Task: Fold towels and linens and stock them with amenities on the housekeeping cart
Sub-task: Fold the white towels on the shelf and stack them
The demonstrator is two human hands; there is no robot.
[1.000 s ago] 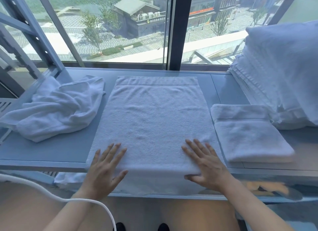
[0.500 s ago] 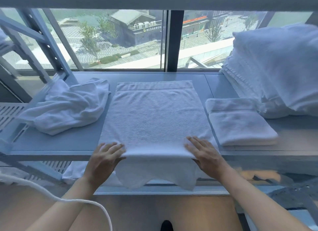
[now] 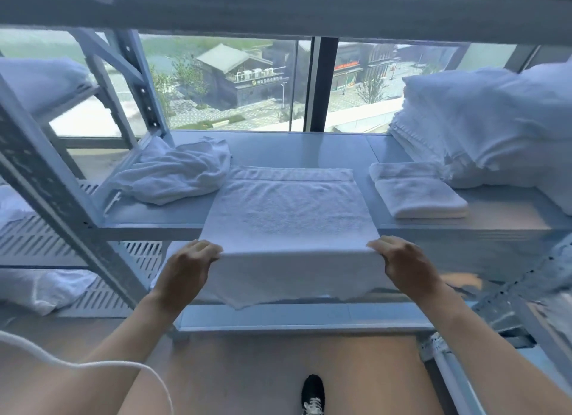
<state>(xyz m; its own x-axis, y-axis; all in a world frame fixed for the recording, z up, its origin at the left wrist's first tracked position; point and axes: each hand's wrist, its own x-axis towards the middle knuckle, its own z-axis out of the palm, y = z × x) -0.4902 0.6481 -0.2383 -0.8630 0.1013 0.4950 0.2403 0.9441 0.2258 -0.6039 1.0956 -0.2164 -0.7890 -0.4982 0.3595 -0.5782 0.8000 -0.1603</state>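
Gripping the white towel (image 3: pixel 288 216) at its two near corners, I have my left hand (image 3: pixel 185 264) and right hand (image 3: pixel 405 264) each curled round the fold line where the cloth bends over the front edge of the shelf (image 3: pixel 495 226). Most of the towel lies flat across the middle of the shelf; the near part hangs down in front, its lower hem ragged and uneven.

To do this fold well, I judge I should lift both corners level and carry them toward the far hem together — if one side leads, the edges will skew. The hanging part needs to come up taut so it does not bunch underneath.

A crumpled towel (image 3: pixel 176 176) sits just beside the left edge, a folded towel (image 3: pixel 418 195) near the right — I would keep the moving cloth between them. The stacked linens (image 3: pixel 483 127) fill the far right corner.
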